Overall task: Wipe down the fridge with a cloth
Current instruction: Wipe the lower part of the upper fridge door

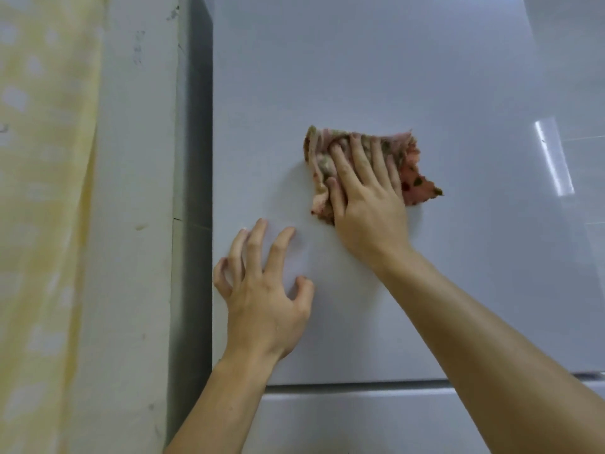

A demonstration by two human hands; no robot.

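We see the fridge door smooth and glossy, mirroring light; the patterned cloth soft, crumpled fabric; the wall matt, scuffed.

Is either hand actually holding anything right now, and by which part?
Nothing is gripped. The right hand presses the cloth flat against the fridge door, covering its middle. The left hand only touches the door and holds nothing.

We note the fridge runs out of frame at 12 and 3 o'clock; its lower door is cut at 6. The right hand covers the middle of the cloth; the cloth's print is blurred. The left forearm and right forearm are cropped at 6 o'clock. The curtain is cropped at 9 o'clock, its pattern smeared.
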